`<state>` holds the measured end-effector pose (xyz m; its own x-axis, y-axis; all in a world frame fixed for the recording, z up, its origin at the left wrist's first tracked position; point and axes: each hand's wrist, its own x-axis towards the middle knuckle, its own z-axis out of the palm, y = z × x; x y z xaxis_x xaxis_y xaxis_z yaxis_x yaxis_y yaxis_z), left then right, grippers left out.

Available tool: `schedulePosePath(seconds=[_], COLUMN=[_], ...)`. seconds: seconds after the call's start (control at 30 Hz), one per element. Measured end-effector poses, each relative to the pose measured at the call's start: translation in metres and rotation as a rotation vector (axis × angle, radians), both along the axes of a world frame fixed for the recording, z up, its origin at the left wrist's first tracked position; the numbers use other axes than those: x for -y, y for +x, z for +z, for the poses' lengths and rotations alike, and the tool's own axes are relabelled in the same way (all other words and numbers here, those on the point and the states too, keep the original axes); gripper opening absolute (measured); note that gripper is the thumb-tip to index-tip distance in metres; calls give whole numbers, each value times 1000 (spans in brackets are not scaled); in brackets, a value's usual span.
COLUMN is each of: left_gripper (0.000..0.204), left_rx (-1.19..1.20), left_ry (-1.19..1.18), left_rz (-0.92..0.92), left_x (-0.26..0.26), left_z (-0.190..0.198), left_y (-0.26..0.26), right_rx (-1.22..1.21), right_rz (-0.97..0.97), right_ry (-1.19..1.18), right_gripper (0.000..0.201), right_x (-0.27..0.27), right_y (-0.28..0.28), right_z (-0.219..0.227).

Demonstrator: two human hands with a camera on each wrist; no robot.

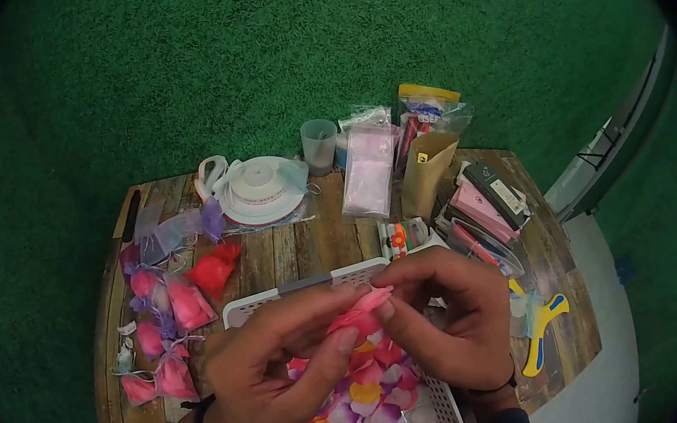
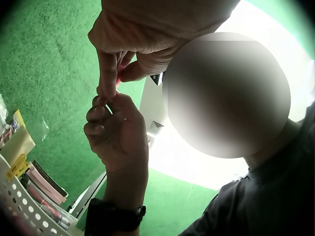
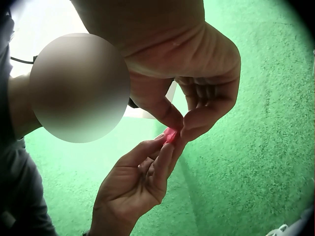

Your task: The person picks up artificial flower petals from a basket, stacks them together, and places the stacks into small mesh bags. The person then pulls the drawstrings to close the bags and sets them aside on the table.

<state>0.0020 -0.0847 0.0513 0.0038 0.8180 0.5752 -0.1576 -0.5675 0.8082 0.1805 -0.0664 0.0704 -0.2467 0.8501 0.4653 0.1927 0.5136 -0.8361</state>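
Observation:
Both hands meet above a white perforated basket (image 1: 241, 308) and pinch a small pink pouch (image 1: 360, 314) between them. The left hand (image 1: 277, 369) holds its left side between thumb and fingers. At the pouch's upper right end, the right hand (image 1: 455, 315) pinches with thumb and forefinger. Colourful petals (image 1: 365, 394) in pink, purple, white and orange lie in the basket below. The right wrist view shows the pink pouch (image 3: 170, 135) between the fingertips of the left hand (image 3: 133, 189) and right hand (image 3: 197, 83). In the left wrist view the fingers mostly hide it.
Filled pink and purple pouches (image 1: 175, 376) and a red one (image 1: 214, 269) lie at the left. Ribbon rolls (image 1: 259, 189), a plastic cup (image 1: 319, 147), clear packets (image 1: 369, 170) and a brown paper bag (image 1: 428, 180) stand behind. A yellow-blue tool (image 1: 543, 333) lies at the right.

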Motion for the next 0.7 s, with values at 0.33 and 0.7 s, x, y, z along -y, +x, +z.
schedulePosePath(seconds=[0.33,0.7], left_gripper=[22,22], left_rx=[-267,-145], left_ry=[11,-36], left_rz=[15,-20], left_x=[-5,3], left_z=[-2,1], left_y=[-19,-14], right_rx=[-17,-124], right_rz=[22,-41], right_ry=[-39,27], right_gripper=[26,12], right_x=[-2,-1], right_y=[-2,-5], right_z=[-3,-3])
